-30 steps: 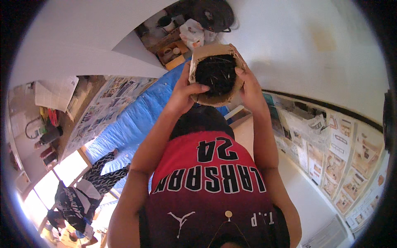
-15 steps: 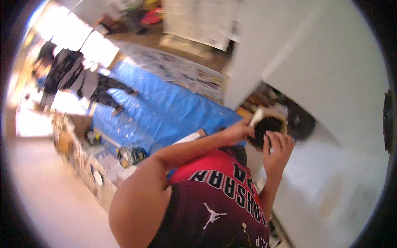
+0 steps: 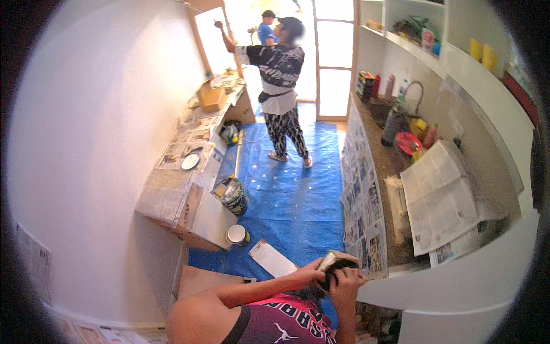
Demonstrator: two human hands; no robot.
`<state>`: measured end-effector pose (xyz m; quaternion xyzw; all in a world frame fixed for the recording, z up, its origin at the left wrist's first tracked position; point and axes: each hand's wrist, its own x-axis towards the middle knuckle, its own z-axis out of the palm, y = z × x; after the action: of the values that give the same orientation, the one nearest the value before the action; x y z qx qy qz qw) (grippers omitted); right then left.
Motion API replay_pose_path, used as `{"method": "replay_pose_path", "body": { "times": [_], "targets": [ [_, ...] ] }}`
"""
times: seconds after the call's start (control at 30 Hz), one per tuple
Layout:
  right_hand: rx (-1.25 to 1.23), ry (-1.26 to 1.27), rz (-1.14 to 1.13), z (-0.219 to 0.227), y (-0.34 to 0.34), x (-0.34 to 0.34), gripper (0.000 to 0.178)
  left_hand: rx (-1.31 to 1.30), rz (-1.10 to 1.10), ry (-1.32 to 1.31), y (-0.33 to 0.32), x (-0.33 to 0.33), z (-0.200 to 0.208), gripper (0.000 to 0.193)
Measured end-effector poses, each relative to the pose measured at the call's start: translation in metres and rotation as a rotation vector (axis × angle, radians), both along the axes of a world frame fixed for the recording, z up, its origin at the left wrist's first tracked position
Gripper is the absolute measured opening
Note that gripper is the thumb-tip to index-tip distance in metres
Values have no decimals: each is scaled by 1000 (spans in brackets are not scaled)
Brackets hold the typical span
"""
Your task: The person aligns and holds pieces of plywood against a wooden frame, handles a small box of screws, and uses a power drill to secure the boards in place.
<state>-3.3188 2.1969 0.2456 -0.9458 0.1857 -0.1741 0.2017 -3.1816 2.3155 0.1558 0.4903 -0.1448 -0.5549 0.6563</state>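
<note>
Two hands on one brush here: the left hand (image 3: 306,277) is closed round the near side of a wide paintbrush (image 3: 336,266) with dark bristles and a pale cardboard-coloured sleeve, and the right hand (image 3: 345,282) has its fingers pressed into the bristles from below. The brush sits low in the frame, just in front of the person's red and black jersey (image 3: 286,324), beside the end of the newspaper-covered counter (image 3: 366,200). Its handle is hidden behind the fingers.

One blue tarp (image 3: 286,195) runs down the floor. Two paint cans stand on it, a striped one (image 3: 235,196) and a white one (image 3: 236,234). One co-worker (image 3: 282,86) stands far off with an arm raised; a second figure in blue (image 3: 265,31) is half-hidden behind. Shelf items are too small to tell.
</note>
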Motion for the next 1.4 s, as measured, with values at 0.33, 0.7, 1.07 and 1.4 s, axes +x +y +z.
{"method": "replay_pose_path", "body": {
  "times": [0.33, 0.7, 1.07, 1.4],
  "targets": [
    [-4, -13, 557, -14, -40, 180, 15, -73, 519, 112, 21, 96, -13, 72],
    [-148, 83, 592, 16, -151, 398, 25, -77, 499, 94, -97, 321, 29, 75],
    [233, -133, 565, 71, -207, 576, 30, -166, 636, 154, -156, 483, 48, 77],
    [936, 95, 300, 14, -370, 735, 79, -81, 708, 69, -246, 618, 83, 78]
  ]
}}
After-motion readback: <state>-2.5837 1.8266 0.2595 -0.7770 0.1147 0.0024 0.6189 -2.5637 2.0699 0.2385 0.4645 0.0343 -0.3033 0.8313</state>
